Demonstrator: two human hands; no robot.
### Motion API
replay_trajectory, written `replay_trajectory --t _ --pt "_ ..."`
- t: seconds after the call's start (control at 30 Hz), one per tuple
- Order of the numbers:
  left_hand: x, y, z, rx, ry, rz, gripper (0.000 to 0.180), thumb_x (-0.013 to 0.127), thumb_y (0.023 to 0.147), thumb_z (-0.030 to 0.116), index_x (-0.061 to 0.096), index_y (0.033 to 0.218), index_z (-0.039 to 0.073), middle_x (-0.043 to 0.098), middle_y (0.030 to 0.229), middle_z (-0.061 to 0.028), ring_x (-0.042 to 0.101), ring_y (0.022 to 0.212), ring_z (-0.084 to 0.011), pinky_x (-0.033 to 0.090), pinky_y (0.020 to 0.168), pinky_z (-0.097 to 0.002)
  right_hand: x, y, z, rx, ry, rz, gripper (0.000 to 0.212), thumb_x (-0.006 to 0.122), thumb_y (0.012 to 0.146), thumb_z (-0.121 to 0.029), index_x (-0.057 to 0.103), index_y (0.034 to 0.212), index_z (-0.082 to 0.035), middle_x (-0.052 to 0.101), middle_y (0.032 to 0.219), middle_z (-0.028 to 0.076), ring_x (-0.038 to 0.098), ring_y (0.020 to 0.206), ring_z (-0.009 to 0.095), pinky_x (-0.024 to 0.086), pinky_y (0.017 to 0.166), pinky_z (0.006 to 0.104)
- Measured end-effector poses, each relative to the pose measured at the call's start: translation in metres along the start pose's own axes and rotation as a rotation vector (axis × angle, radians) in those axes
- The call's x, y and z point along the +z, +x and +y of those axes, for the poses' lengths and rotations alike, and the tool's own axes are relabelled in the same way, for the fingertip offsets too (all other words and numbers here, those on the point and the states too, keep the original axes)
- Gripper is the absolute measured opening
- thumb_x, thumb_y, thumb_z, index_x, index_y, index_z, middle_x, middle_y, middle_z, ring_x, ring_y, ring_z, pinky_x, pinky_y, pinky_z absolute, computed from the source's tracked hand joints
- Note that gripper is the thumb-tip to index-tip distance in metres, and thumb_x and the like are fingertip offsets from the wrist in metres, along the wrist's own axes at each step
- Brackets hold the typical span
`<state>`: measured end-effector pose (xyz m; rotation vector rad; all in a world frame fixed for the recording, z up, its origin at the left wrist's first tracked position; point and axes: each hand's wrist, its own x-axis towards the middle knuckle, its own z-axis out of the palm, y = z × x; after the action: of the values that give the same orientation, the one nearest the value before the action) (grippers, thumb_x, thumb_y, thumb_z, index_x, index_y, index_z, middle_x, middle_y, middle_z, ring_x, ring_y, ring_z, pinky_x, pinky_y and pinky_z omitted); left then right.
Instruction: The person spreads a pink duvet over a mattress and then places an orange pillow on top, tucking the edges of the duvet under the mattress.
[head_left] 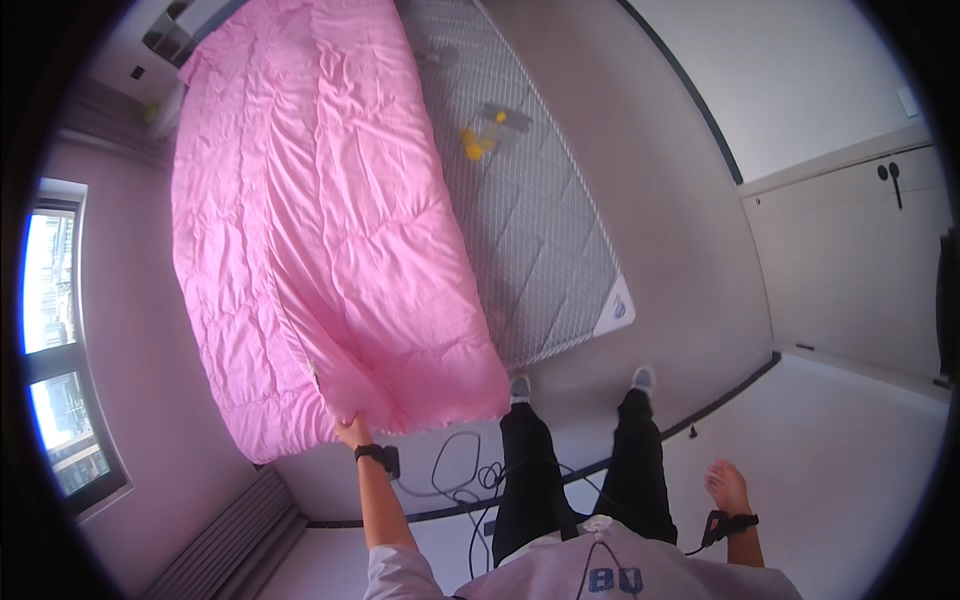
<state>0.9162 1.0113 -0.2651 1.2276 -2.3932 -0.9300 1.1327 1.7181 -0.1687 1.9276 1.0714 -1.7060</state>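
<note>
A pink quilted comforter (380,220) lies over the left side of the bed, wrinkled, with a long fold down its middle. At its near edge my left hand (352,432) is closed on the comforter's fabric, which is drawn up into a ridge there. My right hand (727,487) hangs out to the right, away from the bed, with nothing in it and its fingers loosely apart. Beside the comforter the grey mattress (545,240) shows its striped top and a white corner. Blurred yellow shapes (472,145) appear on it; their kind is unclear.
Black cables (465,490) lie looped on the floor between the bed and my legs. A window (60,350) is in the left wall, with a grey ribbed panel (235,535) below. A pale door (850,260) with a dark handle stands at right.
</note>
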Motion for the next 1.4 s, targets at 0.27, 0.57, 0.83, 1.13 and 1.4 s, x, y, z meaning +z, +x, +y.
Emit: replay_trajectory --t 0.27,0.57,0.83,1.13,1.4 --pt "0.014 -0.087 0.186 0.062 0.182 0.245 0.051 0.055 0.061 0.007 0.038 0.106 -0.01 0.047 0.103 -0.0226 0.049 0.091 -0.0254 0.039 0.078 -0.031 -0.107 0.102 -0.154 0.005 0.219 -0.014 0.035 0.052 0.079 -0.034 0.044 0.103 -0.01 0.052 0.087 0.006 0.052 0.074 0.018 0.044 0.062 0.0278" --pt "0.064 -0.21 0.419 -0.042 -0.05 0.231 0.069 0.047 0.055 0.0 0.021 0.119 -0.007 0.042 0.103 -0.0244 0.048 0.091 -0.028 0.038 0.081 -0.0311 -0.152 0.135 -0.431 -0.492 -0.06 -0.077 0.033 0.048 0.082 -0.034 0.047 0.105 -0.012 0.055 0.083 0.003 0.052 0.067 0.012 0.042 0.065 0.0247" --pt "0.147 -0.25 0.446 -0.063 -0.365 0.057 0.039 0.049 0.052 0.0 0.049 0.091 -0.004 0.053 0.072 -0.0089 0.051 0.057 -0.0164 0.043 0.05 -0.026 -0.028 0.136 -0.621 -0.655 -0.272 -0.321 0.034 0.048 0.082 -0.034 0.045 0.108 -0.011 0.054 0.087 0.004 0.052 0.07 0.012 0.042 0.064 0.0243" --pt "0.27 -0.226 0.531 -0.247 -0.112 0.128 0.038 0.058 0.057 0.013 0.051 0.091 -0.003 0.057 0.077 -0.0163 0.057 0.068 -0.0252 0.045 0.062 -0.0323 0.071 0.171 -0.814 -0.696 -0.215 -0.278 0.037 0.052 0.079 -0.032 0.045 0.107 -0.008 0.052 0.095 0.009 0.052 0.076 0.019 0.044 0.063 0.028" --pt "0.335 -0.188 0.598 -0.38 0.274 0.157 0.053 0.063 0.058 0.032 0.051 0.098 0.0 0.056 0.094 -0.0207 0.052 0.091 -0.0333 0.041 0.076 -0.0367 0.18 0.158 -0.96 -0.716 -0.461 -0.202 0.032 0.052 0.079 -0.029 0.047 0.103 -0.009 0.051 0.095 0.006 0.052 0.081 0.019 0.043 0.069 0.0306"
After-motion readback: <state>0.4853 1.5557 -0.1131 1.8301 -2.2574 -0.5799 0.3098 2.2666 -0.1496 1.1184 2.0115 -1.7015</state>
